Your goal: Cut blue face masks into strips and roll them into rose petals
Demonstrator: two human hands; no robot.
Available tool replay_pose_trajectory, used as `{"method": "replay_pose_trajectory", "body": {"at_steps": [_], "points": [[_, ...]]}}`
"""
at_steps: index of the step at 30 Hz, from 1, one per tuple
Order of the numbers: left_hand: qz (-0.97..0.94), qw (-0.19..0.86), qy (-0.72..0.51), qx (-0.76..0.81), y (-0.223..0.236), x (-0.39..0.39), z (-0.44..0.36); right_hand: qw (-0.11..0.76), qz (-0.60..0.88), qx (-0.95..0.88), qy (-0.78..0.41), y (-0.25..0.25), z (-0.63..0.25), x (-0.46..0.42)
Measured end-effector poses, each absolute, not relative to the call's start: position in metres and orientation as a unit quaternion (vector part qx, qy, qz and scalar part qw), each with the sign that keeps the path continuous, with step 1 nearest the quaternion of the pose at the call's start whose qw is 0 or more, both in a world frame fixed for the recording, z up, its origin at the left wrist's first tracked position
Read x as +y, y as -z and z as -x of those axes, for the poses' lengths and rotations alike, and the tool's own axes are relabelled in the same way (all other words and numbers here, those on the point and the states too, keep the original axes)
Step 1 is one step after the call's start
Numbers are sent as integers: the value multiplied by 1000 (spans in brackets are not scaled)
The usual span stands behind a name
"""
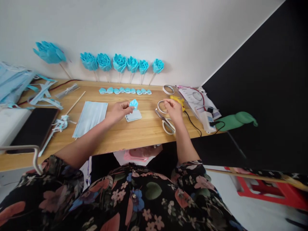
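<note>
My left hand [121,110] pinches a small folded blue petal [133,103] between thumb and fingers. Just below it, a stack of pale folded pieces [133,116] lies on the wooden table. With its fingers closed, my right hand [173,109] is at the rim of a white tape roll [159,108] and seems to grip it. Scissors with white handles [168,125] rest below that hand. A yellow glue gun [178,100] lies behind it, partly covered. Left of my left hand is a flat blue face mask [90,118].
Several blue flowers on sticks [119,63] lean on the wall, behind a row of small folded petals [125,90]. Another tape roll [168,89], a white power strip [208,122] with cables and a green pouch [237,121] are right. A phone [33,128] and mask scraps [44,93] lie left.
</note>
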State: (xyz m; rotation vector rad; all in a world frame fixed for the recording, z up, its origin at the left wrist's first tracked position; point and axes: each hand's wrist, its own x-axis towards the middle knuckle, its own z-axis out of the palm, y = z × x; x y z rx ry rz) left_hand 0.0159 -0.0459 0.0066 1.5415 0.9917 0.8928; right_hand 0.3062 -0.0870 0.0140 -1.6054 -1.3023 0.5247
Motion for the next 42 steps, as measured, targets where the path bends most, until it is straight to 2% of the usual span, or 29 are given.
{"method": "replay_pose_trajectory", "body": {"at_steps": [4, 6, 15, 22, 26, 30, 36, 42], "points": [[-644, 529, -366, 414, -6, -46, -17, 356, 701, -594, -171, 1, -305, -97], [-644, 526, -365, 419, -5, -45, -16, 318, 712, -606, -155, 5, -300, -97], [-650, 518, -369, 416, -8, -47, -15, 280, 740, -599, -123, 6, -290, -87], [-633, 537, -373, 415, -9, -50, -16, 322, 736, -580, -134, 19, -294, -86], [-619, 563, -361, 411, -11, -52, -18, 421, 694, -564, -155, 18, -289, -91], [-625, 580, -339, 398, -14, -56, -18, 511, 585, -617, -131, -5, -261, -105], [-634, 585, -328, 385, -19, -59, -17, 456, 478, -749, 51, -30, -226, -106], [-646, 584, -321, 371, -22, -57, -16, 399, 462, -783, 121, -18, -224, -96]]}}
